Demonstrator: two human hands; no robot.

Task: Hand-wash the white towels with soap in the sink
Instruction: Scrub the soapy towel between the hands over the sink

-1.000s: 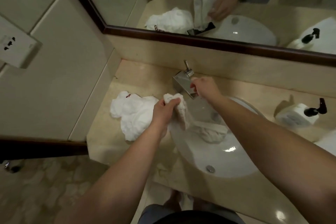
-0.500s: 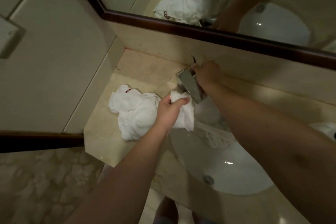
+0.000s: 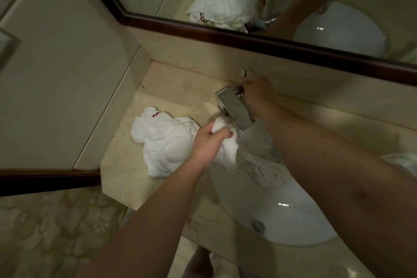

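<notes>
- While I watch through the head camera, my left hand (image 3: 206,144) grips a white towel (image 3: 225,151) with the fingers curled around its bunched top, right at the 9 o'clock rim of the sink (image 3: 284,216).
- From that fist the towel trails down toward 4 o'clock into the basin, where its lower part lies crumpled against the inner wall.
- Just above the gripped bunch, at 1 o'clock from it, the chrome faucet (image 3: 234,108) juts out over the basin; its spout end sits very near the towel, so there is little room between them.
- My right hand (image 3: 257,92) is on the faucet's rear part at 12 o'clock of the sink, close to the backsplash; its fingers are turned away from me, so I cannot tell whether they are closed around the handle or only resting on it.
- A second towel (image 3: 164,142), with a small red mark near its top, lies heaped on the counter (image 3: 126,178) at 9 o'clock of the sink, touching my left hand's far side.
- Beyond that heap the counter runs to an angled cut edge at 7 o'clock, with a strip of bare stone between heap and edge.
- Toward 11 o'clock, bare counter reaches the wall corner.
- Across 12 o'clock, the dark-framed mirror (image 3: 270,45) hangs above the backsplash, well clear of both hands.
- At the basin's 5 o'clock sits the drain (image 3: 258,225), in open white bowl.
</notes>
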